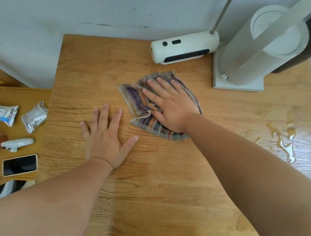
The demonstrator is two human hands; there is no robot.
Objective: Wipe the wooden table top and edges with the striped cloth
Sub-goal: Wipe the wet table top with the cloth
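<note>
One striped cloth [137, 100] lies crumpled near the middle of the wooden surface [165, 190]. Its bands are purple, orange, grey and blue, and one hem is folded over. The right grip [171, 108] presses flat on it, fingers straight and spread. The left grip [105, 140], also released, rests flat on bare wood just left of the cloth. Spilled liquid [285, 142] glistens at the right edge. A white device [183, 47] lies at the far side. Two foil packets [35, 117] and a phone [20, 165] lie on a lower side table [22, 94] to the left.

A pale, scuffed wall [84, 9] stands behind, with a lower wooden shelf [22, 94] at left.
</note>
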